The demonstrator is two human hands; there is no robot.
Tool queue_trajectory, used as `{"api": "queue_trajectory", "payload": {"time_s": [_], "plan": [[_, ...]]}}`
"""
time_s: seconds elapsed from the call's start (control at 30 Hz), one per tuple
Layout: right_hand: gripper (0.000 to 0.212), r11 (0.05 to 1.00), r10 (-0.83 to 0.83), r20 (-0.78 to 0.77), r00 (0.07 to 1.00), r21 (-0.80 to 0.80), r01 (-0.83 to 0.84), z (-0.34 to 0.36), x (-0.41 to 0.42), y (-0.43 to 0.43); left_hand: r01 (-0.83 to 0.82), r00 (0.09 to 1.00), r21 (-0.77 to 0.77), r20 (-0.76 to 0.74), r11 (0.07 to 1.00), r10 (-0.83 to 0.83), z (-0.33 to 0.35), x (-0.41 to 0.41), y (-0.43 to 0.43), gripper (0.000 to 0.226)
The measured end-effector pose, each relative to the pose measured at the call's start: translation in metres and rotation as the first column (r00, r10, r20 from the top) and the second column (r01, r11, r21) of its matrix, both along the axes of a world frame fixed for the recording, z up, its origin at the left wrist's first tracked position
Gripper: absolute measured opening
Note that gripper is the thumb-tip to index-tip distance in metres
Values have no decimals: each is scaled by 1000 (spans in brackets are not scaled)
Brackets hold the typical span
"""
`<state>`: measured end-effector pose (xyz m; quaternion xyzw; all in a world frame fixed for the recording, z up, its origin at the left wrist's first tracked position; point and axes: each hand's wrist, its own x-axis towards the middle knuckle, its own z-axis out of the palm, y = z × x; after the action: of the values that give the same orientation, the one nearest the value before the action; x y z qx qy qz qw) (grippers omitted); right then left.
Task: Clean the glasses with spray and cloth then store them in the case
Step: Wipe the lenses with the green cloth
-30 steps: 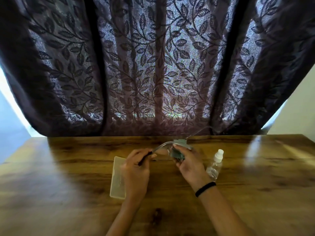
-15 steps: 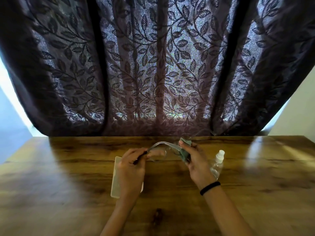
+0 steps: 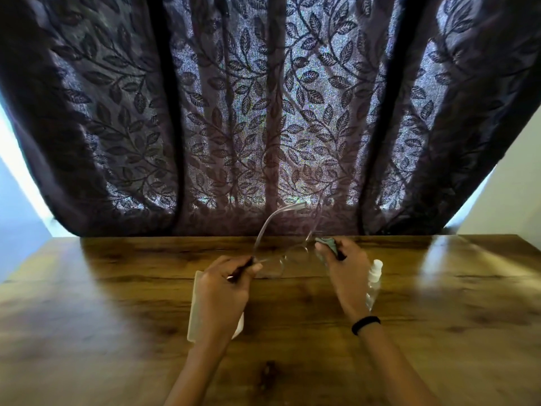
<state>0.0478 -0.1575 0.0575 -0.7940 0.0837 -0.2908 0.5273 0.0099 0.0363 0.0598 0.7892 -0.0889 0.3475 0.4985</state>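
Note:
Clear-framed glasses [image 3: 275,253] hang above the wooden table [image 3: 439,332], one temple arm sticking up against the curtain. My left hand [image 3: 225,291] pinches the frame's left end. At the right lens my right hand [image 3: 345,268] is closed on a grey-green cloth [image 3: 326,244]. A translucent case [image 3: 194,309] lies flat under my left hand, mostly hidden by it. A small clear spray bottle [image 3: 373,284] with a white top stands just right of my right wrist.
A dark leaf-patterned curtain [image 3: 263,112] hangs behind the table's far edge. A black band [image 3: 366,324] circles my right wrist. Bright wall shows at both sides.
The glasses have been lifted and tilted so a temple arm now points upward. My right hand with the cloth slid toward the right end of the frame.

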Motion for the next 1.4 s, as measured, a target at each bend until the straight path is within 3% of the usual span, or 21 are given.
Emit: {"api": "queue_trajectory", "payload": {"time_s": [0.1,0.23,0.53,0.73,0.93,1.1,1.4], "plan": [[22,974,58,-22,998,221,-52,2,0,-1,24,1000,37,-3,999,-23,7,-2,3,19],[22,913,177,7,984,373,-167,5,-1,3,58,998,106,-14,993,-57,12,-5,5,15],[30,812,307,-71,949,539,-223,-7,3,10,76,997,176,8,981,-78,21,-9,7,15],[37,769,367,-120,922,597,-228,-13,2,17,48,999,89,21,995,-50,19,-10,5,15],[34,747,315,-63,947,632,-207,-9,3,16,21,1000,169,-7,985,-20,18,-9,7,14],[26,777,163,5,987,615,-132,1,6,10,-6,998,239,-57,971,20,21,-12,6,12],[27,789,-21,246,969,599,-135,13,2,-1,15,994,230,-110,973,11,20,-13,4,8]]}}
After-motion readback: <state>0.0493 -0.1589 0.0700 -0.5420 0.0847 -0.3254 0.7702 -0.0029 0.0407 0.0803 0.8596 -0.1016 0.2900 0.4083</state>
